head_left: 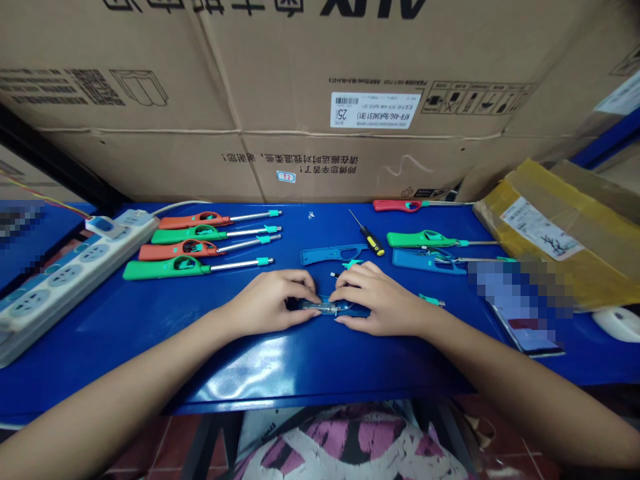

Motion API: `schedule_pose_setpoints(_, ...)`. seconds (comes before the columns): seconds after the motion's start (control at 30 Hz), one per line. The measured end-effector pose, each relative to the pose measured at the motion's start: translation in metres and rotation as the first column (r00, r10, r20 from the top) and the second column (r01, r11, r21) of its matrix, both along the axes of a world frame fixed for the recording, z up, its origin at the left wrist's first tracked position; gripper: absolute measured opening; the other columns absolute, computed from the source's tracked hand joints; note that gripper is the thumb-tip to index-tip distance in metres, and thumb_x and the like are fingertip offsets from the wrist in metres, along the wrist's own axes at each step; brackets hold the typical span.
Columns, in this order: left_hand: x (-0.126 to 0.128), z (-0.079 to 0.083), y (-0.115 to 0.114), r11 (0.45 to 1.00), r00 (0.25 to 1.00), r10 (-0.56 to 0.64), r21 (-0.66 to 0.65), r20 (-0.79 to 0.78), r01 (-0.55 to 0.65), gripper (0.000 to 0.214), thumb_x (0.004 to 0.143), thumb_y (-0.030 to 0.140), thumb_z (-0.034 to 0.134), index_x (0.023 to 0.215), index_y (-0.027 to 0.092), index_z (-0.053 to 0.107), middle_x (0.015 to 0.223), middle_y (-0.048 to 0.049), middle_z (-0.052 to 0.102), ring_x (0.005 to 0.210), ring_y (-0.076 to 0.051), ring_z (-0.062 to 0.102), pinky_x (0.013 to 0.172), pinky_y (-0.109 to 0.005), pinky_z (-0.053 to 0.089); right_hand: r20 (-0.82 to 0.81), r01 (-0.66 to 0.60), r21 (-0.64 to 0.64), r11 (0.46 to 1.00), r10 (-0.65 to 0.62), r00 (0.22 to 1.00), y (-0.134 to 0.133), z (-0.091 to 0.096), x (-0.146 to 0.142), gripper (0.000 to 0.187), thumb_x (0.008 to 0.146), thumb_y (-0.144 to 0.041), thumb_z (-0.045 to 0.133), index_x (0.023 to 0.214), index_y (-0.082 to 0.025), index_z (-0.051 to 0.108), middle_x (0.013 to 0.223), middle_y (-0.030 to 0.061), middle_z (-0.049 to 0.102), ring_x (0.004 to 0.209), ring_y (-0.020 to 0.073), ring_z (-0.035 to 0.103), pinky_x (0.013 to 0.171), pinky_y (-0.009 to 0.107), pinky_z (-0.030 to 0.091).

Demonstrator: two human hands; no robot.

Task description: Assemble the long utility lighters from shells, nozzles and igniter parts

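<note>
My left hand (280,301) and my right hand (375,300) meet over the blue table, both closed on an open blue lighter casing (326,307). Inside it a clear fuel tank shows between my fingertips; the casing's ends are hidden by my fingers. Just beyond lies a loose blue casing half (325,256), with a black-and-yellow screwdriver (372,240) at its right end. A small teal trigger piece (353,264) rests behind my right fingers, and another teal piece (431,301) lies right of that hand.
Several orange and green stick lighters (170,268) lie in a row at left beside a white power strip (65,273). Red, green (425,239) and blue lighters lie at right. Also there are a phone (525,333), a yellow-taped box (565,227) and a white mouse (617,323). A large carton (280,87) stands behind.
</note>
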State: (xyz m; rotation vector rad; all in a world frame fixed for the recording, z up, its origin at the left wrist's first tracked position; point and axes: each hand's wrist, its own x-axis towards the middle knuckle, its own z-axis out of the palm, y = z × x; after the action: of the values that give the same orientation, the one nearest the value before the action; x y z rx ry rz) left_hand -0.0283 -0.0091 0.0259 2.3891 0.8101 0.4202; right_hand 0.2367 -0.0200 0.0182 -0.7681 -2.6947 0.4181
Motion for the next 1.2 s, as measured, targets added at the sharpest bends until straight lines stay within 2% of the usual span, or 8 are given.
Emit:
schedule_pose_setpoints(0.3, 0.002, 0.001, -0.001, 0.999, 0.998, 0.034, 0.009, 0.053, -0.034, 0.021, 0.093, 0.029, 0.063, 0.109, 0.021, 0.076, 0.105, -0.0066, 0.069, 0.087, -0.016, 0.068, 0.077, -0.027, 0.055, -0.001, -0.006, 0.005, 1.0, 0.007, 1.0, 0.0, -0.002, 0.0, 0.025, 0.098, -0.038, 0.058, 0.114, -0.022, 0.067, 0.11, 0.008, 0.066, 0.104, 0.0223, 0.057, 0.093, 0.04, 0.036)
schedule_pose_setpoints(0.47, 0.006, -0.003, 0.002, 0.997, 0.994, 0.077, 0.006, 0.083, -0.077, 0.02, 0.094, 0.028, 0.064, 0.111, 0.021, 0.073, 0.109, -0.0067, 0.068, 0.104, -0.02, 0.065, 0.096, -0.034, 0.052, 0.002, 0.008, -0.007, 1.0, -0.008, 1.0, 0.0, 0.002, 0.0, 0.024, 0.097, -0.033, 0.057, 0.115, -0.022, 0.067, 0.111, 0.0085, 0.064, 0.104, 0.0227, 0.056, 0.093, 0.039, 0.037)
schedule_pose_setpoints(0.6, 0.006, -0.004, 0.003, 0.997, 0.995, 0.059, -0.058, 0.083, -0.054, 0.018, 0.094, 0.027, 0.064, 0.109, 0.021, 0.073, 0.105, -0.0054, 0.068, 0.1, -0.018, 0.066, 0.093, -0.033, 0.052, -0.031, 0.026, -0.027, 0.999, -0.027, 0.999, -0.001, 0.008, 0.002, 0.015, 0.09, -0.022, 0.059, 0.104, -0.02, 0.064, 0.106, 0.0069, 0.065, 0.1, 0.0213, 0.056, 0.091, 0.037, 0.036)
schedule_pose_setpoints(0.7, 0.007, -0.003, 0.001, 0.998, 0.993, 0.059, -0.022, 0.105, -0.057, 0.022, 0.094, 0.024, 0.063, 0.114, 0.02, 0.069, 0.108, -0.0065, 0.067, 0.104, -0.019, 0.064, 0.094, -0.034, 0.051, -0.031, 0.04, -0.029, 0.999, -0.04, 0.999, -0.001, 0.011, 0.003, 0.007, 0.087, -0.02, 0.06, 0.094, -0.02, 0.061, 0.096, 0.0045, 0.065, 0.093, 0.0201, 0.055, 0.087, 0.036, 0.035)
schedule_pose_setpoints(0.97, 0.009, -0.01, -0.003, 1.0, 0.99, -0.008, 0.024, 0.144, 0.004, 0.014, 0.091, 0.027, 0.069, 0.102, 0.021, 0.074, 0.104, -0.005, 0.067, 0.099, -0.018, 0.064, 0.092, -0.032, 0.051, 0.004, 0.038, -0.032, 0.999, -0.038, 0.999, 0.001, 0.007, 0.003, 0.004, 0.091, -0.023, 0.061, 0.091, -0.02, 0.063, 0.092, 0.0023, 0.067, 0.092, 0.0191, 0.055, 0.088, 0.036, 0.033)
schedule_pose_setpoints(1.2, 0.012, -0.019, -0.004, 0.999, 0.974, 0.03, 0.007, 0.226, -0.033, 0.01, 0.09, 0.024, 0.07, 0.097, 0.019, 0.076, 0.099, -0.0046, 0.069, 0.094, -0.016, 0.066, 0.086, -0.03, 0.053, 0.006, 0.048, -0.06, 0.997, -0.047, 0.999, 0.0, 0.007, 0.003, 0.011, 0.091, -0.032, 0.065, 0.092, -0.02, 0.064, 0.093, 0.0017, 0.068, 0.091, 0.0191, 0.056, 0.087, 0.036, 0.033)
